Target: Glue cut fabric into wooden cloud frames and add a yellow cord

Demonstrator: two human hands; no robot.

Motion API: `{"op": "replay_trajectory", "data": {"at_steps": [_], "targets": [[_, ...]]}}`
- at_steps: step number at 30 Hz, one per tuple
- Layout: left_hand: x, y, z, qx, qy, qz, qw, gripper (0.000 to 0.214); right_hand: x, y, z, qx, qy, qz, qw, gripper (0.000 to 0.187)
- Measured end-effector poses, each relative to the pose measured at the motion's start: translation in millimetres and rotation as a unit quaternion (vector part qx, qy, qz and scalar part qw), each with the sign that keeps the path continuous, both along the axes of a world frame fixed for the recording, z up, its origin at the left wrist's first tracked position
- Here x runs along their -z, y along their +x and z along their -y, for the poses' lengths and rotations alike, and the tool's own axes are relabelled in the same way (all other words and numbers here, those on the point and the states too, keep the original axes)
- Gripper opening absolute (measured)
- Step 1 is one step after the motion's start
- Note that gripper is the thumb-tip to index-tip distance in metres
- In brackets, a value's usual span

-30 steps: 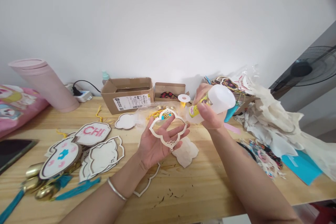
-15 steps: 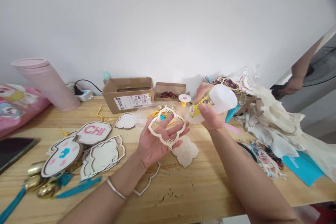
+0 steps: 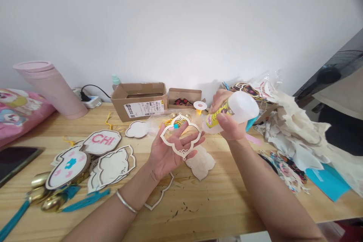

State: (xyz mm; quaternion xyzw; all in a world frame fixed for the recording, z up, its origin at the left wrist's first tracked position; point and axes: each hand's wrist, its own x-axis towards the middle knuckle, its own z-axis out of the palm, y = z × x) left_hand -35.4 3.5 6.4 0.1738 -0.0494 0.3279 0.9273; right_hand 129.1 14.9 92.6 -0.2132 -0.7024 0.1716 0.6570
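My left hand is palm up, holding a thin pale scalloped frame across its fingers, the thumb against the frame's left side. My right hand is wrapped round a white squeeze bottle with a yellow label, probably glue. The bottle is tilted, base up to the right, its narrow end down near the frame's right corner. Whether that tip touches the frame I cannot tell. Just beyond my left fingertips, a cream scalloped cloth piece lies on the table. Another frame is partly hidden under my left forearm.
On the left lie a "CHI" plaque, a flower plaque, bells with teal tassels and a phone. A pink tumbler and cardboard boxes stand behind. Crumpled white cloth fills the right.
Both hands keep their holds, the frame and bottle almost where they were. At the far right, another person's arm has gone from view and pale clothing shows there now.
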Motion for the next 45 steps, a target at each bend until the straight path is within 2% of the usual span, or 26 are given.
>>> {"op": "replay_trajectory", "data": {"at_steps": [3,9,12,17,22,28,33,38,45], "targets": [[2.0,-0.3,-1.1,-0.012,-0.005,-0.004,1.0,0.062,1.1,-2.0,1.9,-0.007,0.011,0.004,1.0,0.026],[0.3,-0.2,0.0,-0.022,-0.011,-0.007,1.0,0.065,5.1,-3.5,1.0,0.006,0.006,-0.052,0.999,0.022],[-0.4,0.0,0.0,-0.028,-0.011,-0.014,0.999,0.068,5.1,-4.5,0.3,-0.013,0.018,-0.029,0.999,0.026],[0.2,-0.4,-0.7,-0.034,-0.005,-0.023,0.999,0.068,5.7,-3.2,-1.3,0.016,-0.006,-0.052,0.999,0.024],[-1.6,-0.3,1.1,-0.036,-0.016,-0.028,0.999,0.065,2.6,-4.7,1.5,0.002,0.003,-0.04,0.999,0.026],[-0.2,-0.1,0.3,-0.034,-0.01,-0.026,0.999,0.071,4.2,-8.7,3.3,0.004,0.005,-0.011,1.0,0.028],[2.6,-0.1,-0.6,-0.034,0.001,-0.012,0.999,0.068,9.7,-3.5,-4.2,0.037,0.008,-0.031,0.999,0.028],[-1.8,0.9,2.6,-0.032,0.002,-0.027,0.999,0.066,7.0,2.4,-4.8,0.066,0.014,-0.048,0.997,0.029],[1.6,-0.7,-0.8,-0.024,0.008,-0.008,1.0,0.064,8.2,-3.9,0.0,0.031,-0.013,-0.039,0.999,0.028]]}}
